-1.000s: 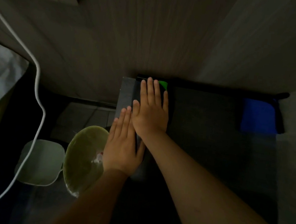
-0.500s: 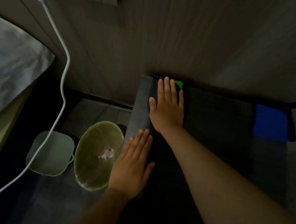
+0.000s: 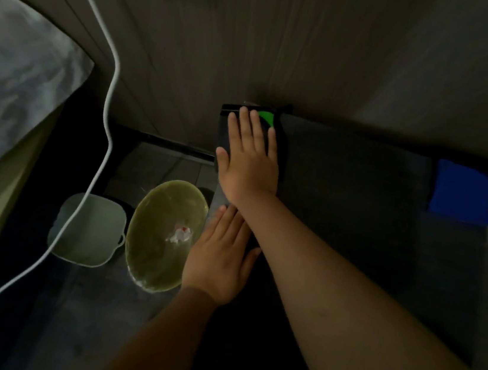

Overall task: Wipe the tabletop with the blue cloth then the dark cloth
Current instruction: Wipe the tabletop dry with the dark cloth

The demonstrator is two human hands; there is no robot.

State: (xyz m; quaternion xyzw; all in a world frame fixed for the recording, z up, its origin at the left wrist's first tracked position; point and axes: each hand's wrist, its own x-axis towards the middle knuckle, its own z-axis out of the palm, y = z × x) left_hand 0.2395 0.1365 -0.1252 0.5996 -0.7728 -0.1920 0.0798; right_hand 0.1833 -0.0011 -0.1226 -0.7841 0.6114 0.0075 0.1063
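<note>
Risk: the dark cloth (image 3: pixel 280 146) lies at the far left corner of the worktop (image 3: pixel 361 181); a push further left could drag it over the edge toward the green bin (image 3: pixel 161 236) on the floor. My right hand (image 3: pixel 251 157) presses flat on it, grip wide, fingers extended. My left hand (image 3: pixel 220 259) lies flat nearer, gripping nothing. The blue cloth (image 3: pixel 460 191) sits far right, well apart.

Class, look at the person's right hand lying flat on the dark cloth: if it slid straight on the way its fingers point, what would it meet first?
The right hand points toward the wall. Its fingertips are almost at the far edge of the dark cloth, beside a green patch, so it would probably meet the wood-grain wall panel first, though depth is hard to judge in this dim view.
</note>
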